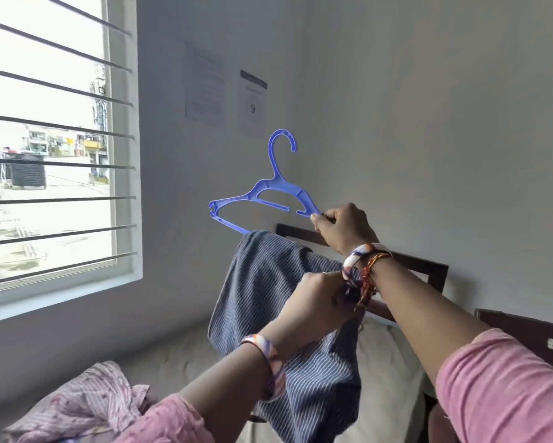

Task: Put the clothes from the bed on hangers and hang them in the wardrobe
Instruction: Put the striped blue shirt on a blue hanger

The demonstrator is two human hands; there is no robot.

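Note:
A blue plastic hanger (270, 195) is held up in the air in front of the wall. My right hand (344, 227) grips its right shoulder end. A blue striped garment (268, 298) hangs over the hanger's lower bar and drapes down toward the bed. My left hand (313, 302) grips a fold of this striped cloth just below my right wrist. A pink patterned garment (86, 407) lies crumpled on the bed at the lower left. No wardrobe is in view.
A barred window (51, 148) fills the left. Two paper sheets (227, 97) are stuck to the wall behind the hanger. A dark wooden headboard (422, 270) and a white pillow (387, 362) sit at the bed's far end.

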